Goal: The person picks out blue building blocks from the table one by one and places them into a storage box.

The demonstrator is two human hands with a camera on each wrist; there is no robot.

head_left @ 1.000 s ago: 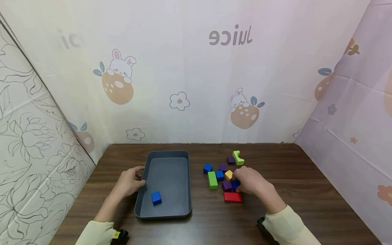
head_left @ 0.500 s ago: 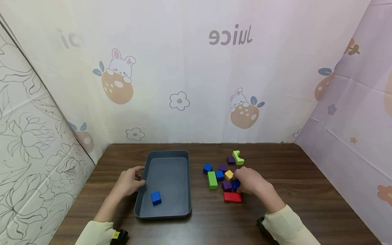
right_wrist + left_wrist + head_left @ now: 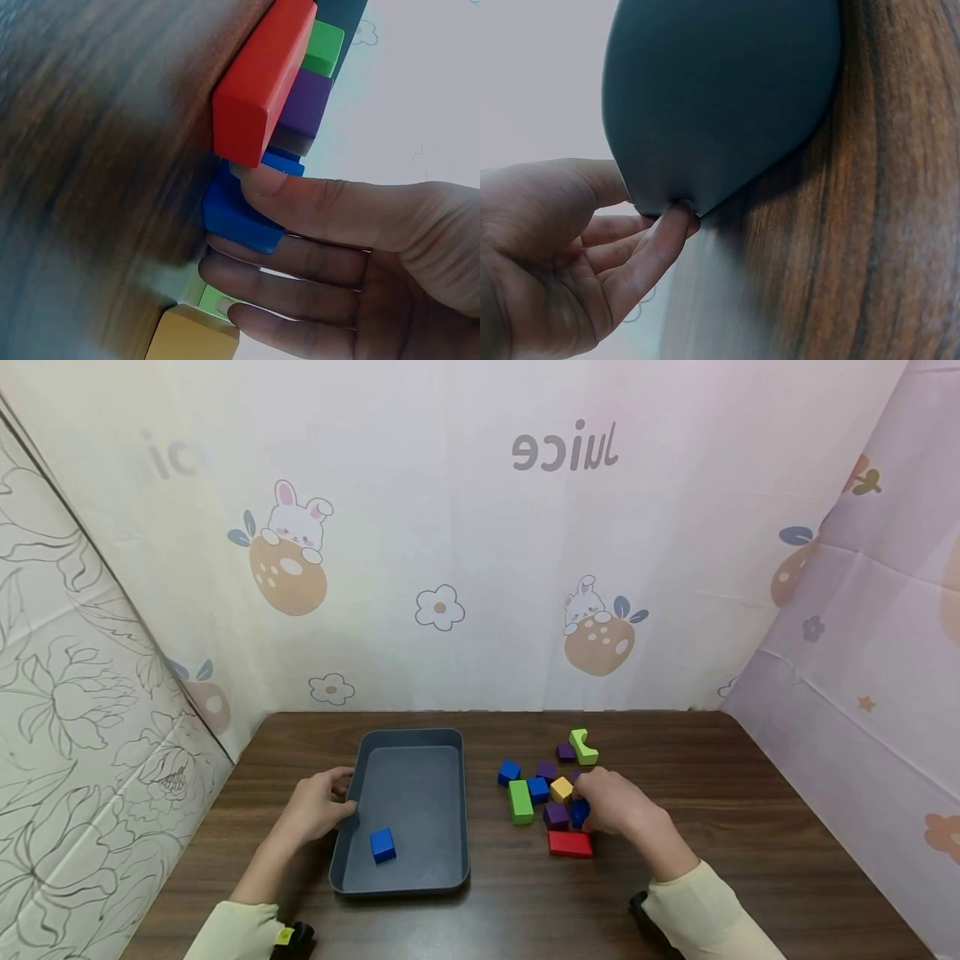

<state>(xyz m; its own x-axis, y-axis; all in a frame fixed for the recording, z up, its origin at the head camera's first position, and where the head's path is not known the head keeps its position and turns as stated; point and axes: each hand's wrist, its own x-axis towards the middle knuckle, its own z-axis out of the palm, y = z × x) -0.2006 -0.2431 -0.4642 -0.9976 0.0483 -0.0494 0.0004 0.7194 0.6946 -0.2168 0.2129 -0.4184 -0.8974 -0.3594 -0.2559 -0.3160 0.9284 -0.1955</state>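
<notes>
In the head view my left hand (image 3: 315, 806) touches the near-left outer wall of a dark grey tray (image 3: 467, 827). The left wrist view has its fingers (image 3: 649, 262) loosely bent against the tray wall (image 3: 720, 97). One blue cube (image 3: 382, 845) lies inside the tray. My right hand (image 3: 618, 802) pinches a blue block (image 3: 240, 214) between thumb and fingers, at the right side of a cluster of coloured blocks. The fingers partly hide this block. Right beside it are a red rectangular block (image 3: 570, 843) and a purple block (image 3: 556, 816).
Other blocks around the cluster are a green rectangular one (image 3: 521, 802), a yellow one (image 3: 561, 789), two blue cubes (image 3: 509, 772) and several purple ones (image 3: 547, 770). A light-green notched block (image 3: 582, 747) lies farther back. The brown wooden table (image 3: 675, 752) ends at a printed curtain (image 3: 480, 527).
The pinched blue block has shifted slightly right, widening its gap to the purple block, and my right fingertips moved with it. The left hand and tray have stayed still.
</notes>
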